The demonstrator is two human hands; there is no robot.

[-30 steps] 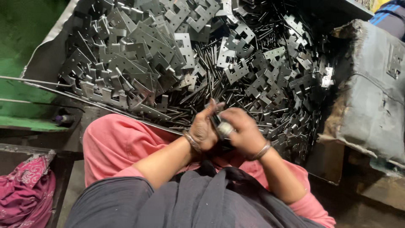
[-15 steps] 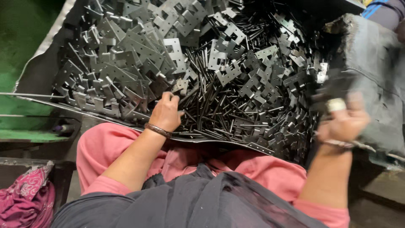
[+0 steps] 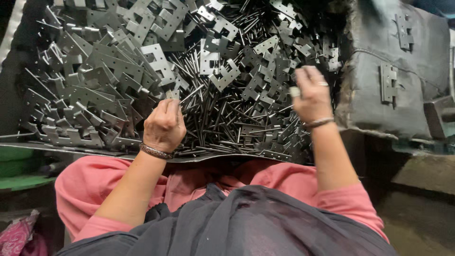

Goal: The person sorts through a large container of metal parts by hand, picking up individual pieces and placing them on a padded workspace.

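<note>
My left hand [image 3: 163, 124] was curled up at the near edge of the big heap of metal hinge plates [image 3: 118, 71], and my fingers were pinching at the thin metal pins [image 3: 213, 114] that lay in the middle of that heap. I could not tell if I really had a pin yet, because my fingers hid it. My right hand [image 3: 310, 95] was up over the right side of the heap, loosely curled and a bit blurry, and it seemed to have something small and pale at the fingertips, but I could not tell what. The heap sat on a metal tray [image 3: 66, 148] just past my pink lap [image 3: 95, 185]. To the right of the heap was a grey sack [image 3: 403, 99] with two joined hinges [image 3: 387, 83] lying on it. I think I was at the picking step, and next I needed one pin and one plate brought together.
</note>
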